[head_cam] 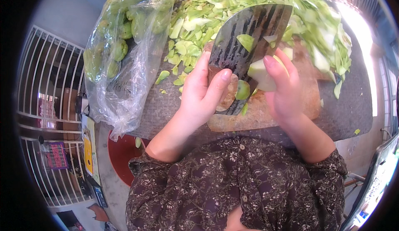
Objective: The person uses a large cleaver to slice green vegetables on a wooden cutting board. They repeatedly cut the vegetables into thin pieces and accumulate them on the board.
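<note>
A broad cleaver (240, 41) with a wet metal blade is held by my left hand (205, 89), whose thumb and fingers close around its lower left part. Slices of green peel stick to the blade. Just right of it, my right hand (285, 84) grips a pale, partly peeled chayote (263, 73) that touches or nearly touches the blade's edge. Both are above a wooden cutting board (265, 115). Behind the board lies a large heap of green and white peelings (199, 22). How the cleaver's handle is held is hidden.
On the left of the woven-textured table (152, 112) lies a clear plastic bag (131, 59) with several green chayotes. A red basin (120, 159) stands below the table's left edge, partly hidden by my sleeve. A shiny-screened object (374, 184) is at the lower right.
</note>
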`<state>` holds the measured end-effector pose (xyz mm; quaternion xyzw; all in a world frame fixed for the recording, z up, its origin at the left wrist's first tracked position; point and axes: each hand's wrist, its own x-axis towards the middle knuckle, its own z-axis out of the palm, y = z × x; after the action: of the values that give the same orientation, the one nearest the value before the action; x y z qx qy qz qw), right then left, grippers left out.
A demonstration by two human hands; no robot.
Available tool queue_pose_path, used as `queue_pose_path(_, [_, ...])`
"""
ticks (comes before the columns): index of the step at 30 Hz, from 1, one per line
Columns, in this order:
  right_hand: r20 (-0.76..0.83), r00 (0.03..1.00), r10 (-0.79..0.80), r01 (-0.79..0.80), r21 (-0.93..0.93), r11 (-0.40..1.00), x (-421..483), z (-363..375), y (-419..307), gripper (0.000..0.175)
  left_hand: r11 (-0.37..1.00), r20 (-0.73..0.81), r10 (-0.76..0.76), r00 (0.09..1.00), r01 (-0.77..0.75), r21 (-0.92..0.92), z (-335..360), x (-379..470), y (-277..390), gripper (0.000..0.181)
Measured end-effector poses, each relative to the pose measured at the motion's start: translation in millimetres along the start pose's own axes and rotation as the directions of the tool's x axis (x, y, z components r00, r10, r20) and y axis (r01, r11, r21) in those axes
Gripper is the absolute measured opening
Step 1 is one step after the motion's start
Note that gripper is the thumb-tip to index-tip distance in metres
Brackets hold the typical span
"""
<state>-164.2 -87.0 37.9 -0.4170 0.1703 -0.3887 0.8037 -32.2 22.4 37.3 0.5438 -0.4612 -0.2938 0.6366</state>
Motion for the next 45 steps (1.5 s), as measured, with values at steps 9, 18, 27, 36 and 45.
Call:
queue_pose_path(9, [-0.098,0.991,-0.093,0.111,0.198,0.974,-4.1,11.8,10.8,0.031,0.997,-0.045,0.067,0.997,-0.068,-0.031,13.5,-2.2,-5.1,0.038])
queue_pose_path(18, [-0.081,0.986,-0.145,0.154,0.132,0.979,-2.4,14.1,6.5,0.035,0.966,-0.068,0.074,0.995,-0.088,-0.244,21.3,-6.0,-9.8,0.037])
queue_pose_path(27, [0.092,0.965,-0.245,0.255,-0.131,0.958,8.5,0.9,9.2,0.034,0.952,0.007,0.094,0.996,-0.088,-0.293,12.9,2.4,-2.4,0.039])
queue_pose_path(36, [0.034,0.987,-0.159,0.163,-0.198,0.967,62.6,-56.5,-14.9,0.032,0.991,-0.054,-0.047,0.997,0.054,0.123,-27.7,40.8,11.5,0.018])
queue_pose_path(45, [-0.144,0.989,-0.016,0.039,0.159,0.986,95.9,-90.5,-3.5,0.034,0.923,0.089,-0.375,0.923,0.362,0.132,-75.4,99.3,-56.1,0.023])
